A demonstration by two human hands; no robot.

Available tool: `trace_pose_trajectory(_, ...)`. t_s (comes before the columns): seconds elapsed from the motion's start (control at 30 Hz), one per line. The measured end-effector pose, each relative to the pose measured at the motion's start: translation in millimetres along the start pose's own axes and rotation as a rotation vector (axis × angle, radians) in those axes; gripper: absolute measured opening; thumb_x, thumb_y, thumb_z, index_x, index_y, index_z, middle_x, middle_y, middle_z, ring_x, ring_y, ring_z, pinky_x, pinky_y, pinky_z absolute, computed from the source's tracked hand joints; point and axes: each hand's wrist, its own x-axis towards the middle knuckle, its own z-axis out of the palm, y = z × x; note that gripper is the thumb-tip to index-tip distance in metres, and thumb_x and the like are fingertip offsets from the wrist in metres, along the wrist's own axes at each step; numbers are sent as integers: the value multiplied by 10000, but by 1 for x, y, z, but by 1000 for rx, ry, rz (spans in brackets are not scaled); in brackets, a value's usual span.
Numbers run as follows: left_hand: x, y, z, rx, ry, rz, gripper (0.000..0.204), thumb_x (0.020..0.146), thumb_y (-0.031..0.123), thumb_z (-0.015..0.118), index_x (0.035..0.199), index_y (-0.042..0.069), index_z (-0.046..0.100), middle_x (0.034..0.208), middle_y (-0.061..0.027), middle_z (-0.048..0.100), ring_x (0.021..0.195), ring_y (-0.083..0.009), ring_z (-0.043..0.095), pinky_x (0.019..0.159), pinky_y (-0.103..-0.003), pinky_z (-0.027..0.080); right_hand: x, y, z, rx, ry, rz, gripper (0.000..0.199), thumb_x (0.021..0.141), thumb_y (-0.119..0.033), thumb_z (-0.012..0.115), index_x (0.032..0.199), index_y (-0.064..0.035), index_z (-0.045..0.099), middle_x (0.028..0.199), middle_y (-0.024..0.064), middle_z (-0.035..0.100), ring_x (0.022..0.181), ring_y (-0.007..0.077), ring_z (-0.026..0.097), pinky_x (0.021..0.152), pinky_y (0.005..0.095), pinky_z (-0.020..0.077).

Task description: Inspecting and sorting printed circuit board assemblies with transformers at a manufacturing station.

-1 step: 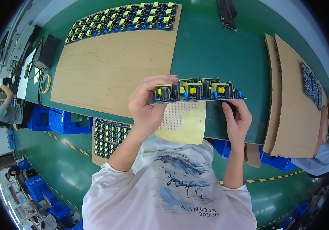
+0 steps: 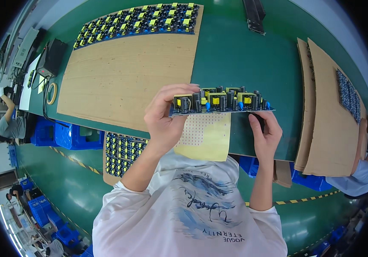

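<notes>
Over the front of the green table I hold a circuit board panel (image 2: 224, 105) level and nearly edge-on, its yellow transformers, black capacitors and blue discs pointing up. My left hand (image 2: 169, 111) is closed round its left end, fingers over the top and thumb below. At the right end, my right hand (image 2: 267, 130) is curled against the lower edge, with its fingertips partly hidden by the board. Below the panel lies a yellow sheet of small labels (image 2: 205, 141) in rows, sticking out past the table's front edge.
Rows of similar boards (image 2: 141, 23) stand on a cardboard sheet (image 2: 124, 77) at the far left. More boards (image 2: 126, 150) sit low beside my left forearm. Upright cardboard (image 2: 325, 111) stands at right, near another person (image 2: 357, 180). A black box (image 2: 52, 58) and tape roll (image 2: 52, 93) are at left.
</notes>
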Motion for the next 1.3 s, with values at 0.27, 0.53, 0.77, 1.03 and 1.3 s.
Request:
trace_pose_trajectory(0.27,0,4,2,9,24,-28,364,622,-215,495,938,-43,552,979,-165,594,956,-254,588,858,-334,467,0,-9,-3,-115,-148,-224,194,696,-28,684,880,-5,625,933,95,584,836,198,544,740,274,434)
trace_pose_trajectory(0.53,5,6,-1,111,-28,77,239,708,-126,576,920,-23,532,946,-166,598,937,-284,593,840,-371,474,-1,-18,2,-285,-400,-413,257,592,-129,742,831,-74,665,1000,106,573,952,298,500,796,377,432)
trace_pose_trajectory(0.77,9,4,1,118,17,99,249,650,-73,678,874,-12,588,916,-127,629,915,-252,608,806,-336,488,-3,-15,3,-334,-428,-397,235,590,-150,744,804,-86,671,989,89,573,932,291,489,783,379,426)
trace_pose_trajectory(1.03,9,0,-4,240,-3,215,224,669,-68,663,873,-11,590,900,-130,631,903,-262,610,789,-338,493,-4,-12,2,-324,-426,-455,233,591,-139,744,804,-86,666,1007,87,582,918,297,496,766,377,433)
trace_pose_trajectory(1.3,-12,-10,7,15,155,-53,235,726,-87,625,941,-30,548,933,-128,618,877,-213,604,794,-298,480,-3,-5,-1,-289,-347,-402,228,623,-131,726,831,-63,660,1095,91,584,1080,325,480,874,399,416)
